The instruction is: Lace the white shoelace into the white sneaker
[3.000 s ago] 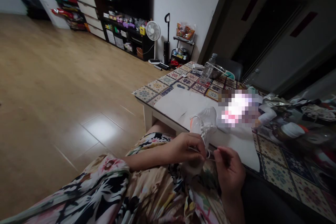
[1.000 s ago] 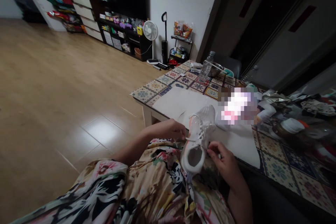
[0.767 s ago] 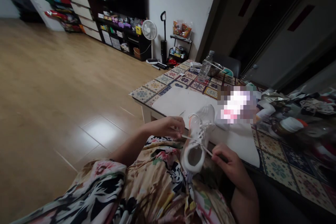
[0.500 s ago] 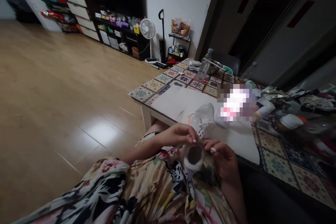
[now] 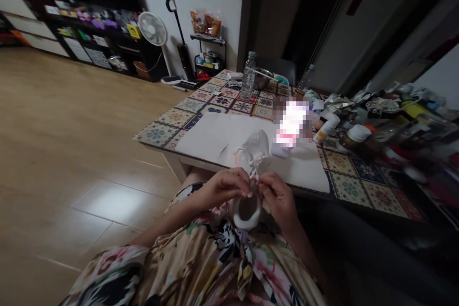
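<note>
A white sneaker (image 5: 253,146) with a thin orange line on its side points toe-away from me, over the table's near edge. Its padded collar and dark opening face my lap. White shoelaces (image 5: 255,170) run across the upper. From the left, my left hand (image 5: 229,187) reaches over the shoe's throat, thumb and fingers pinched together at the laces. Opposite it, my right hand (image 5: 278,196) is closed, with thumb and forefinger pinching the lace at the top of the tongue. The lace ends are partly hidden by my fingers.
A white sheet (image 5: 204,136) lies on the patterned table (image 5: 158,131). Behind the shoe is a bright, pixelated screen (image 5: 292,124). A plastic bottle (image 5: 248,76) and metal bowl (image 5: 263,79) stand farther back. Jars and clutter crowd the right; a fan (image 5: 153,28) stands by the wall.
The view has swung right, so everything sits farther left. My right hand has closed in toward the laces and its fingers now pinch there; my left hand stays over the shoe's throat.
</note>
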{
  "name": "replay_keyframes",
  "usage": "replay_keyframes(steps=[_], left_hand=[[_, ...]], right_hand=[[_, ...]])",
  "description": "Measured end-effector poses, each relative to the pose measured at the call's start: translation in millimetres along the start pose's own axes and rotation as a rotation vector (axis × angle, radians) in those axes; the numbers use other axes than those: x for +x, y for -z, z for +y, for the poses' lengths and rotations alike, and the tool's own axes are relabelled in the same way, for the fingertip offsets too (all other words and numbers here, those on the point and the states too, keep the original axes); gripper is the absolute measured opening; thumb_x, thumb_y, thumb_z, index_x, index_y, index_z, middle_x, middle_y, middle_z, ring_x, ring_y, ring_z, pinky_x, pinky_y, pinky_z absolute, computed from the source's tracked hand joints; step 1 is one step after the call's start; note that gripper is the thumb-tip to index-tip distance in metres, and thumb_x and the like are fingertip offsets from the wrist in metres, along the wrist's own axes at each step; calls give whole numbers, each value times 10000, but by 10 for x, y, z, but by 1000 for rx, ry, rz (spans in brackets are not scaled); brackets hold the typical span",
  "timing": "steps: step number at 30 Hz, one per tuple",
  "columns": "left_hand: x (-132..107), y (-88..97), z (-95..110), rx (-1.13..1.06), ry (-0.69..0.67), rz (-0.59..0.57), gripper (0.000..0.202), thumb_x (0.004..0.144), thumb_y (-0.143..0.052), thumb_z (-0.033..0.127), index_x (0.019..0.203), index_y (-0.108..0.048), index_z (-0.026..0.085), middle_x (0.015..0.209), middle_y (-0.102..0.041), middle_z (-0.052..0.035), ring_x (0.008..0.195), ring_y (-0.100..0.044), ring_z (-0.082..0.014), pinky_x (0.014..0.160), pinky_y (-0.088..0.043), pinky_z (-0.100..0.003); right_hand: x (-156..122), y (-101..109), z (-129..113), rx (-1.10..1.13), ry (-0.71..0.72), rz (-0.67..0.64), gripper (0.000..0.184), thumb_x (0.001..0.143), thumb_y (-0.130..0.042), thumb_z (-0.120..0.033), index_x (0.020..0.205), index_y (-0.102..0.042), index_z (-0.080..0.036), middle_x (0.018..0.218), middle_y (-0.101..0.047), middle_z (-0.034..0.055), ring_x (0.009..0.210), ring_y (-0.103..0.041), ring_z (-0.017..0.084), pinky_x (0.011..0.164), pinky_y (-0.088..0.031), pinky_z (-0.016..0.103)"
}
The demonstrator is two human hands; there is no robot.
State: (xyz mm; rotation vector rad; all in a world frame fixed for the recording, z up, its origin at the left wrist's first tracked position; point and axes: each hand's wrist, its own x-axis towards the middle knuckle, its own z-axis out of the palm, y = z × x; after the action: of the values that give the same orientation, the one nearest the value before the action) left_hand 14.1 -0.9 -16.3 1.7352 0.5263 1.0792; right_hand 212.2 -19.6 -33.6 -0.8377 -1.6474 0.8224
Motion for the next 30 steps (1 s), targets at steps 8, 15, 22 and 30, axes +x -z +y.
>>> replay_keyframes(steps=[8, 15, 22, 30], left_hand=[[8, -145, -54, -60, 106, 188, 319, 743, -827, 399, 905, -722, 145, 803, -667, -36, 725, -613, -128, 668, -496, -214], [15, -166, 9, 60, 10, 247, 272, 800, -770, 385, 727, -700, 132, 764, -669, -58, 742, -624, -145, 705, -500, -240], [-30, -161, -10, 46, 68, 208, 263, 799, -760, 375, 726, -684, 134, 750, -676, -51, 742, -633, -151, 704, -498, -246], [-56, -175, -12, 68, 141, 298, 249, 779, -763, 357, 818, -674, 127, 754, -681, -43, 728, -612, -150, 680, -497, -239]], right_hand=[[-68, -5, -17, -147, 42, -43, 53, 886, -605, -221, 927, -636, -232, 861, -701, 10, 777, -657, 154, 730, -534, 259], [-32, -7, -52, -136, 31, -35, 137, 912, -603, -326, 834, -628, -217, 772, -670, 8, 722, -639, 155, 706, -530, 272], [-127, -95, 24, 2, -69, 121, 133, 938, -565, -349, 900, -597, -226, 759, -640, -2, 607, -609, 128, 543, -549, 229], [-34, -6, -77, -302, 206, -37, 200, 891, -596, -191, 1078, -641, -243, 1014, -677, 60, 948, -650, 199, 851, -553, 340]])
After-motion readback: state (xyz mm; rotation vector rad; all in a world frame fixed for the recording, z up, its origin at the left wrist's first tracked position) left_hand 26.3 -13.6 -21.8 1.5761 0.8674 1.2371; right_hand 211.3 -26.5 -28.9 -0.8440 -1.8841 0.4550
